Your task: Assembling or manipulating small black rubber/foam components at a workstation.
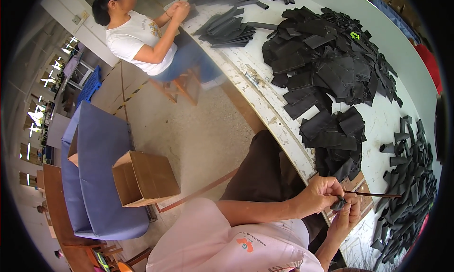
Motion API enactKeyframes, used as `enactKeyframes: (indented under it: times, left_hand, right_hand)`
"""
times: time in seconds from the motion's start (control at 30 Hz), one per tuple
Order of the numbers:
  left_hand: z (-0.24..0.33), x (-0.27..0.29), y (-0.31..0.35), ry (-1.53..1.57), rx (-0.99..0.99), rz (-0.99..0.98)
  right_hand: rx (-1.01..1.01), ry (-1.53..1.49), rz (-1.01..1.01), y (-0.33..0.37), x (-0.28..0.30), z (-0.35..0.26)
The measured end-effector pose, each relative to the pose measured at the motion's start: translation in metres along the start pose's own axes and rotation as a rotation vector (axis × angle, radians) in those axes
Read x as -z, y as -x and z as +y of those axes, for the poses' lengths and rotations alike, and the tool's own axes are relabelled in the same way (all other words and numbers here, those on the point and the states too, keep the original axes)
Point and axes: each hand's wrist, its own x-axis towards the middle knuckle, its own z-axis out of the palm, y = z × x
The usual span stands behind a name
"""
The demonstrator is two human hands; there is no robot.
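Observation:
My left hand (318, 195) pinches a small black fabric piece (338, 203) at the table's near edge. On its other side, the fingers of my right hand (348, 217) are closed around the same piece. A thin dark stick (376, 194) points rightward from between the hands; its near end is hidden by the fingers, so which hand grips it is unclear. Just beyond my hands, flat black fabric strips (335, 135) spill down from a big heap (326, 59). To the right lies a pile of narrow black fabric tubes (407, 191).
Across the white worktable (250, 78), another person (146, 45) sits on a wooden stool, hands together. More black strips (227, 28) lie near them. An open cardboard box (146, 177) stands beside a blue-covered piece (106, 172) on the left. A raised grey board (406, 49) borders the table's far side.

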Motion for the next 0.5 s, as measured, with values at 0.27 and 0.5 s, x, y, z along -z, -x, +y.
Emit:
enactKeyframes:
  times: [0.27, 0.5]
  left_hand:
    - [0.022, -0.004, 0.016, 0.733, 0.568, -0.642]
    - [-0.011, 0.011, -0.003, 0.394, 0.695, -0.417]
  right_hand:
    - [-0.121, -0.362, -0.142, 0.02, -0.001, -0.002]
    - [-0.31, -0.147, -0.026, 0.034, 0.039, 0.01]
